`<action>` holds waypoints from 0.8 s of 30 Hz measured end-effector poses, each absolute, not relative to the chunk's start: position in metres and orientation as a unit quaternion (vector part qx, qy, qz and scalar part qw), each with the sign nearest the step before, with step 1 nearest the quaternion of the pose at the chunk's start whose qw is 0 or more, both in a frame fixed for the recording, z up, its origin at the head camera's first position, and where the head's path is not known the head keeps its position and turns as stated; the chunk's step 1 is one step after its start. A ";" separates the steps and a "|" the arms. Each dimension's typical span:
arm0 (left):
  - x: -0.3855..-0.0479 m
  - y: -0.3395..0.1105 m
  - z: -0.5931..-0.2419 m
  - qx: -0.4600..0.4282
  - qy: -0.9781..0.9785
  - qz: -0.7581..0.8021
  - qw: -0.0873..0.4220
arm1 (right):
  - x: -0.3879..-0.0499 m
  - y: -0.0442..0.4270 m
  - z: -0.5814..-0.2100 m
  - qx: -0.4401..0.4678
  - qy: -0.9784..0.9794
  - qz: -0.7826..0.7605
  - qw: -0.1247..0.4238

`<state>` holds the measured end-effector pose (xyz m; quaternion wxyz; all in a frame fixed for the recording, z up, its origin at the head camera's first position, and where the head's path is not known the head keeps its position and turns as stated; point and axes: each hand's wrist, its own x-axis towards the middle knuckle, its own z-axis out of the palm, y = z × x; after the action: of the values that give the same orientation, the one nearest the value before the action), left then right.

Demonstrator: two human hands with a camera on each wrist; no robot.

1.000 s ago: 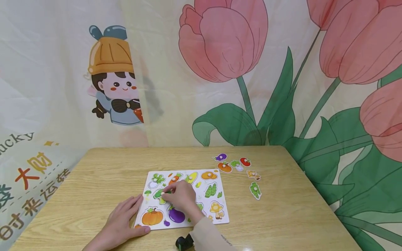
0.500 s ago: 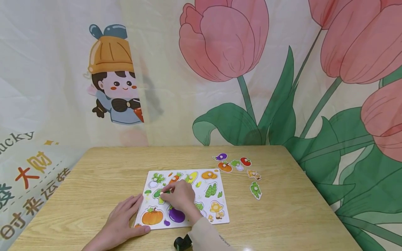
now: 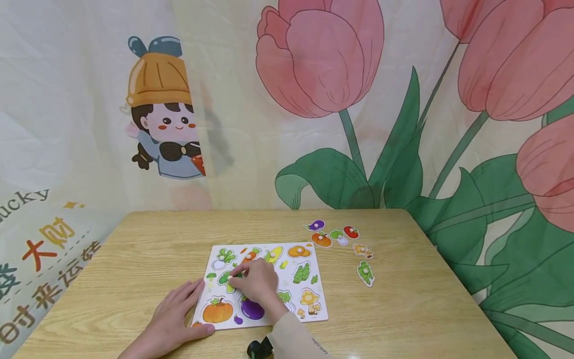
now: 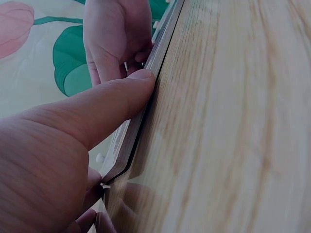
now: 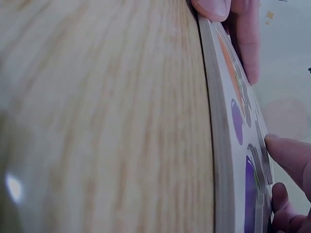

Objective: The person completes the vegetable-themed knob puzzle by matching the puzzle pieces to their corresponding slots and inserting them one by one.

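Note:
A white board [image 3: 290,285] with vegetable pictures lies on the table. My right hand [image 3: 257,281] pinches the small knob of the broccoli piece [image 3: 223,279], which lies at the broccoli picture on the board's left half. My left hand [image 3: 172,316] rests at the board's near left corner, fingers along the left edge and thumb on the near edge. The left wrist view shows my left thumb extended against the board's edge [image 4: 131,136], with my right hand [image 4: 119,39] beyond. In the right wrist view, my right fingertips [image 5: 273,141] are over the board.
Several loose knobbed pieces lie on the table beyond and right of the board: an eggplant [image 3: 316,225], a pumpkin [image 3: 321,240], a tomato [image 3: 351,232], mushrooms [image 3: 359,249] and green vegetables [image 3: 365,271]. A black object [image 3: 259,349] is by my right sleeve. A printed cloth hangs behind.
My right hand and the broccoli piece have shifted very slightly left. The black object by my right sleeve has moved a little left. My left hand stays in place.

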<state>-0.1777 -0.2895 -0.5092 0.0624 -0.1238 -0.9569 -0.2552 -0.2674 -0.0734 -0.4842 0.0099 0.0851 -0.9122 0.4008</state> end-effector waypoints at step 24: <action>-0.180 -0.291 -0.511 -0.123 -0.960 -0.246 0.053 | -0.266 -0.073 -0.481 0.084 -0.916 0.391 0.015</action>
<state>-0.1801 -0.2907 -0.5109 0.0534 -0.1225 -0.9601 -0.2456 -0.2657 -0.0733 -0.4814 0.0151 0.0844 -0.9163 0.3913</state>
